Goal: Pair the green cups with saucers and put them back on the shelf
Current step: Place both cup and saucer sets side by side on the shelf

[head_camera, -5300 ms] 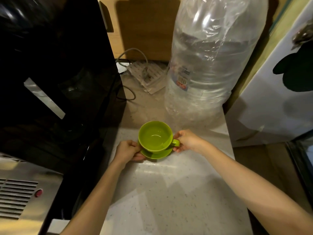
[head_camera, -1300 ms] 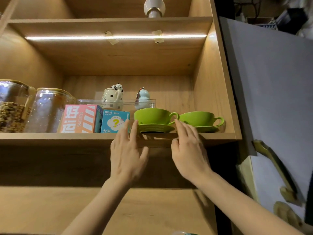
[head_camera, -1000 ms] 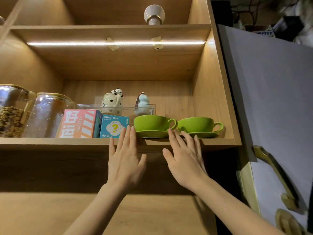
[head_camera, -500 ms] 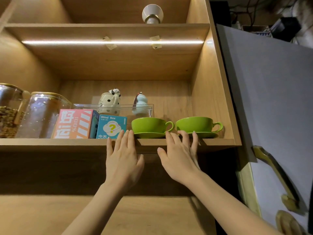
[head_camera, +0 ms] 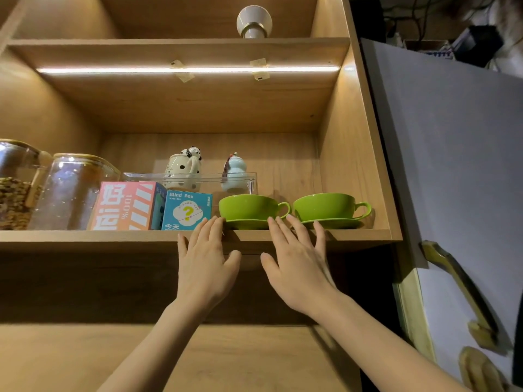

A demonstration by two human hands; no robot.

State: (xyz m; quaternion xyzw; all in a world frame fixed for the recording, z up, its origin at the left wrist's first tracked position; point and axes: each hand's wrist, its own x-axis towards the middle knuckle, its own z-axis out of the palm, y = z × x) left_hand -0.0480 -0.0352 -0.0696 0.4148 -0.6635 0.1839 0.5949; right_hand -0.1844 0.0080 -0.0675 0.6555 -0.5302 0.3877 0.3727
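Note:
Two green cups stand side by side on the lit wooden shelf (head_camera: 85,236), each on a green saucer. The left cup (head_camera: 249,207) sits on its saucer (head_camera: 246,224); the right cup (head_camera: 325,206) on its saucer (head_camera: 331,223), handles pointing right. My left hand (head_camera: 208,261) is flat and open just below the shelf edge, fingertips touching the left saucer's rim. My right hand (head_camera: 297,258) is open too, fingers spread between the two saucers at the shelf's front edge. Neither hand holds anything.
Left of the cups stand a teal "Blind Box" carton (head_camera: 186,210), a pink box (head_camera: 124,206) and two glass jars (head_camera: 70,190). A clear tray (head_camera: 192,178) with two small figurines sits behind. A grey cabinet door (head_camera: 452,165) hangs open at the right.
Five seconds ago both hands held a cup and saucer on the counter; it now stands on the shelf. Over the last second my open hands sank slightly along the shelf edge.

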